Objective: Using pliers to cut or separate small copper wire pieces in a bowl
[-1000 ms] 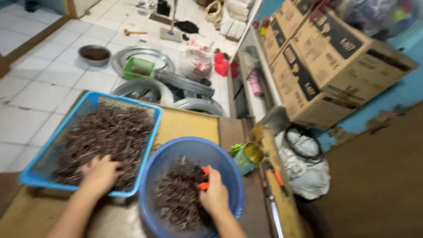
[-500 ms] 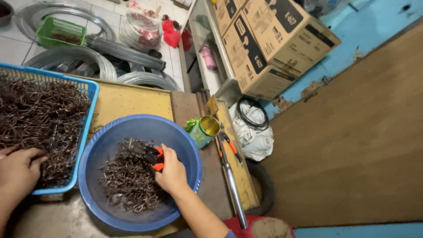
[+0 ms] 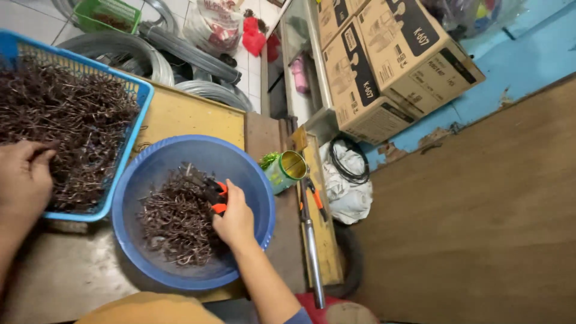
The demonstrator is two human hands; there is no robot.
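My right hand [image 3: 235,217] rests inside a round blue plastic basin [image 3: 252,180] and grips orange-handled pliers [image 3: 216,195] over a heap of dark bent wire pieces [image 3: 174,222]. My left hand [image 3: 23,177] lies on a larger mass of the same dark wire pieces [image 3: 72,120] in a blue mesh basket [image 3: 135,120], its fingers curled into the pile. Both containers stand side by side on a yellowish wooden worktop [image 3: 186,117].
A green tin can [image 3: 284,170] lies beside the basin, next to a metal bar [image 3: 312,246] and an orange-handled tool [image 3: 315,195]. Coils of grey wire [image 3: 150,57], a green crate [image 3: 108,13], cardboard boxes [image 3: 390,60] and a white bag [image 3: 345,180] lie beyond.
The view has swung right and downward. My right hand stays in the basin on the pliers, and my left hand stays on the basket's wire pile.
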